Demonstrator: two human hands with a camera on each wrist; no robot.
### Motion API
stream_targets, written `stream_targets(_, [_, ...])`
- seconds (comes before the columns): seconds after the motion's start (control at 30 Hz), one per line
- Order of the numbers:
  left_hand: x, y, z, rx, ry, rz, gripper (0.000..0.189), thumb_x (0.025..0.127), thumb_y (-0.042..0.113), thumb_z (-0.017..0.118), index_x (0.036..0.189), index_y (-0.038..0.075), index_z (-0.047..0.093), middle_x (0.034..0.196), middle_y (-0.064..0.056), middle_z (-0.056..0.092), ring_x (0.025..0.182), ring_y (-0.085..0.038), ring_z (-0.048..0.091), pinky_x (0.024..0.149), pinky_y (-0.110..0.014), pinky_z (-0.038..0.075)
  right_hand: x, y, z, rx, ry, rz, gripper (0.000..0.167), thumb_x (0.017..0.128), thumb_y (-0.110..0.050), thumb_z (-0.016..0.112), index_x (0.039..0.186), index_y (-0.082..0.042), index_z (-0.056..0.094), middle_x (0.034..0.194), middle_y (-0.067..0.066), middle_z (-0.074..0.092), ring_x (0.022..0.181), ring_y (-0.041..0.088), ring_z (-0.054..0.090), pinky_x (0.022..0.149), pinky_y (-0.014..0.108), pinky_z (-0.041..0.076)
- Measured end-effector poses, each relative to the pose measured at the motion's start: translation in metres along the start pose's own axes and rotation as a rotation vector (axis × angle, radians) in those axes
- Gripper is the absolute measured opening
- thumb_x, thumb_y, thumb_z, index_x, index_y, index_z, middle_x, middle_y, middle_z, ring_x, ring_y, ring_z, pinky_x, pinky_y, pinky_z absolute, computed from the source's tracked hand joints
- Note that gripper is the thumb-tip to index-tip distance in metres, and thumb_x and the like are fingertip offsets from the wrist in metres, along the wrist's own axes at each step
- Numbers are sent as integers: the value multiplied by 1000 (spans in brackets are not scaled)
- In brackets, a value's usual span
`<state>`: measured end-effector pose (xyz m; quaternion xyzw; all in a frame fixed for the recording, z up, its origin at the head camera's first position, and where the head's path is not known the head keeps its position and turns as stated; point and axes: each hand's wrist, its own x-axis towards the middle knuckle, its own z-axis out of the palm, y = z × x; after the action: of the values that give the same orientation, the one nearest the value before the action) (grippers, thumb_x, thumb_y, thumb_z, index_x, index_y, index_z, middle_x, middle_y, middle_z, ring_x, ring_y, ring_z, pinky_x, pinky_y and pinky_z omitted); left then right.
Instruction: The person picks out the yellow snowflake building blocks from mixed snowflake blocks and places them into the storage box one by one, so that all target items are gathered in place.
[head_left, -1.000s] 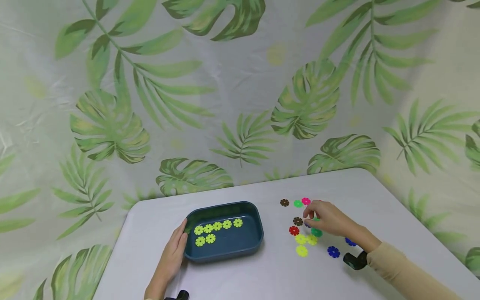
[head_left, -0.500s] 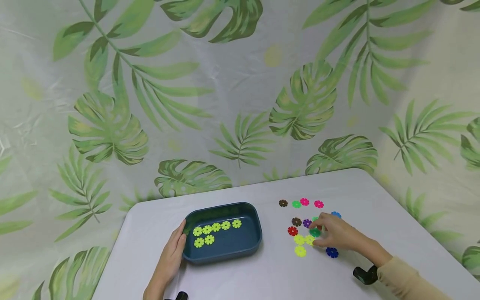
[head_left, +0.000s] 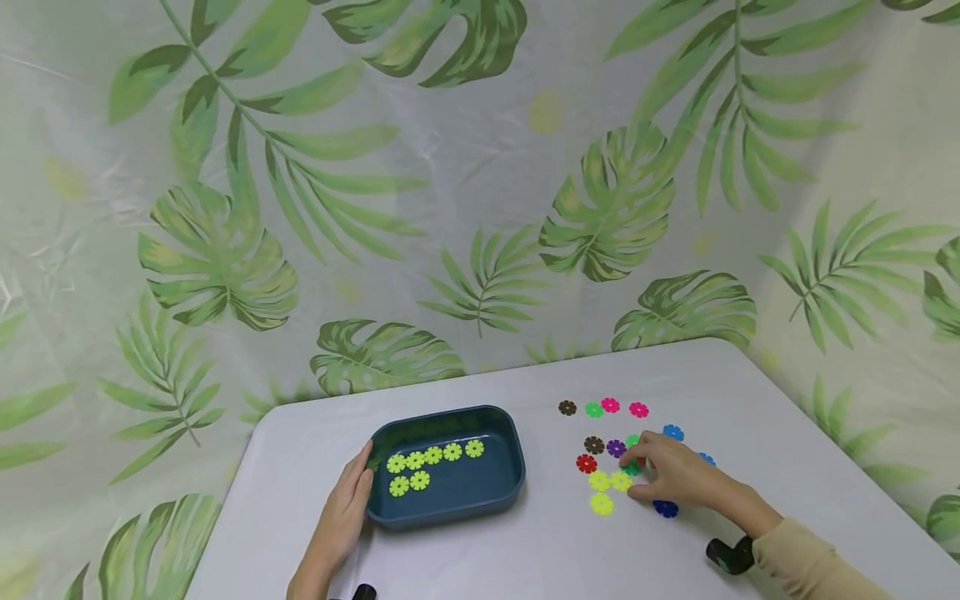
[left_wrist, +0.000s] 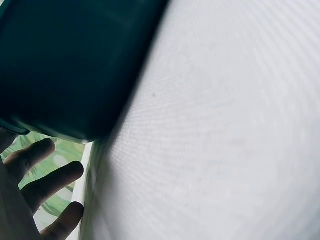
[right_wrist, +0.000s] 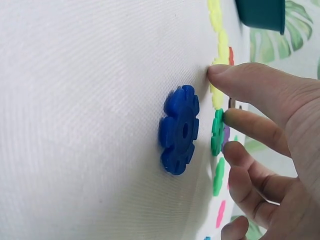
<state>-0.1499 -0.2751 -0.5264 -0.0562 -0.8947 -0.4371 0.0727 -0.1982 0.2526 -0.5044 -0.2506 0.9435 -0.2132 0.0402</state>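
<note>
My left hand [head_left: 343,508] rests against the left end of a dark teal tray [head_left: 457,510]. Three of its fingers [left_wrist: 54,186] stand spread and fairly straight beside the tray in the left wrist view. Over a scatter of flower-shaped plastic discs hovers my right hand [head_left: 675,471], thumb and fingers apart, nothing between them. Its thumb tip is right at a yellow disc [head_left: 621,482]; its index fingertip is right at a dark green disc [right_wrist: 217,132]. A dark blue disc [right_wrist: 180,130] lies below the palm, partly hidden in the head view.
Several yellow-green discs [head_left: 433,455] lie in the tray. Loose on the white table [head_left: 525,550] are a red disc [head_left: 587,463], a purple disc [head_left: 616,448], brown, pink, green and light blue ones. A leaf-patterned cloth [head_left: 480,208] hangs behind.
My right hand has moved right and nearer to me, uncovering the purple disc and a pink one, and its thumb has come down by the yellow disc. My left hand and the tray have stayed put.
</note>
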Motion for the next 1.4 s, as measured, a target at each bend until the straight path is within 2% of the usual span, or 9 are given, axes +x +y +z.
stream_targets(0.23, [0, 0, 1, -5, -3, -6, 51, 113, 29, 32, 162, 14, 27, 162, -16, 31, 149, -38, 27, 118, -61, 20, 4, 0, 0, 29, -2, 11, 28, 78, -34, 88, 99, -22, 74, 85, -4, 49, 77, 13, 44, 60, 24, 37])
stream_targets(0.8, [0, 0, 0, -11, 4, 11, 51, 113, 29, 33, 161, 12, 28, 161, -16, 32, 148, -38, 27, 118, -61, 20, 12, -2, -2, 85, -53, -50, 23, 78, -27, 88, 96, -24, 75, 89, -5, 53, 81, 16, 50, 66, 24, 46])
stream_targets(1.1, [1, -4, 2, -17, 5, 9, 51, 113, 29, 33, 161, 15, 28, 162, -15, 31, 149, -38, 27, 118, -61, 20, 14, 0, 2, 28, -16, -119, 21, 77, -28, 88, 91, -22, 74, 90, -9, 51, 80, 10, 48, 66, 24, 45])
stream_targets(1.4, [1, -5, 2, -15, 8, 11, 51, 113, 29, 33, 162, 17, 28, 162, -14, 31, 149, -37, 26, 119, -60, 20, 17, 1, -2, 13, -8, -121, 22, 77, -28, 88, 91, -20, 74, 89, -9, 53, 79, 10, 49, 66, 23, 46])
